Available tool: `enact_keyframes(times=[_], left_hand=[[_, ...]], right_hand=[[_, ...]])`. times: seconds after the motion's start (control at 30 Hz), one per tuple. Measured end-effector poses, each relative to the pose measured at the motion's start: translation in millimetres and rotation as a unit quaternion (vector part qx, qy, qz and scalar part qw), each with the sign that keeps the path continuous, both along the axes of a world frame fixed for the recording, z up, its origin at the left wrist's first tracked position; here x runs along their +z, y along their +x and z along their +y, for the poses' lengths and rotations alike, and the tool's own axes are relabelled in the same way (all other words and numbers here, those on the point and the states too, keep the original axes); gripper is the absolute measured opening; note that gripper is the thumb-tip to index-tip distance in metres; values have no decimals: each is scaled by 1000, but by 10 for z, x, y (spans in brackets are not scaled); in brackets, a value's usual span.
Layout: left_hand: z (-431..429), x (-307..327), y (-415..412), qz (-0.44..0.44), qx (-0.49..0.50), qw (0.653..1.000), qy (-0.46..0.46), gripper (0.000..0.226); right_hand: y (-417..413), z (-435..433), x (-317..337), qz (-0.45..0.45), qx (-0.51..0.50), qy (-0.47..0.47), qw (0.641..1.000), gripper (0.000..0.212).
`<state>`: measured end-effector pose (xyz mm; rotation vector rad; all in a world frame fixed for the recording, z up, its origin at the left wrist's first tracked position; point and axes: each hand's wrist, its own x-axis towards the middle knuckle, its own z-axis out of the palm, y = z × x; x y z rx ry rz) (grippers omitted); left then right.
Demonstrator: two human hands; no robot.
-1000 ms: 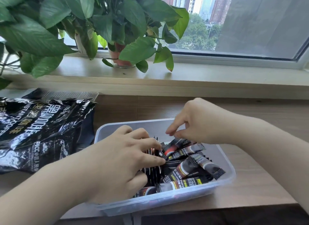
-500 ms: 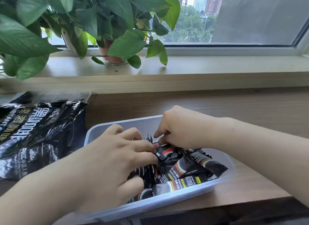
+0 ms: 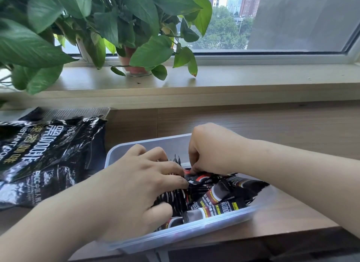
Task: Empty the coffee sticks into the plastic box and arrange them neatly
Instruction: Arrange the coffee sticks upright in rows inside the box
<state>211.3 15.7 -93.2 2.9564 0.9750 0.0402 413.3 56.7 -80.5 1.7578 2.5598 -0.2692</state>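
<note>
Coffee sticks (image 3: 214, 199) lie jumbled in the plastic box (image 3: 194, 234) on the counter (image 3: 292, 129), lower centre of the frame. Those standing at the box's left are gripped by the left hand (image 3: 136, 187), its fingers curled over them. One is pinched just beside by the right hand (image 3: 214, 150). The sticks are judged light, slick and pliable, and best taken by the flat sealed ends.
</note>
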Motion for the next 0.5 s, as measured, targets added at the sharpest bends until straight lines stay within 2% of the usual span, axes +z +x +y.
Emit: enact_keyframes(times=[0.2, 0.37, 0.5], left_hand=[[-7, 23, 8, 6, 4, 1000, -8, 52], [-16, 50, 12, 0, 9, 1000, -10, 53], [-27, 76, 13, 13, 14, 1000, -19, 53]], right_hand=[[-5, -96, 159, -6, -31, -31, 999, 18], [130, -111, 349, 87, -111, -42, 989, 8], [206, -152, 436, 119, -142, -5, 983, 12]])
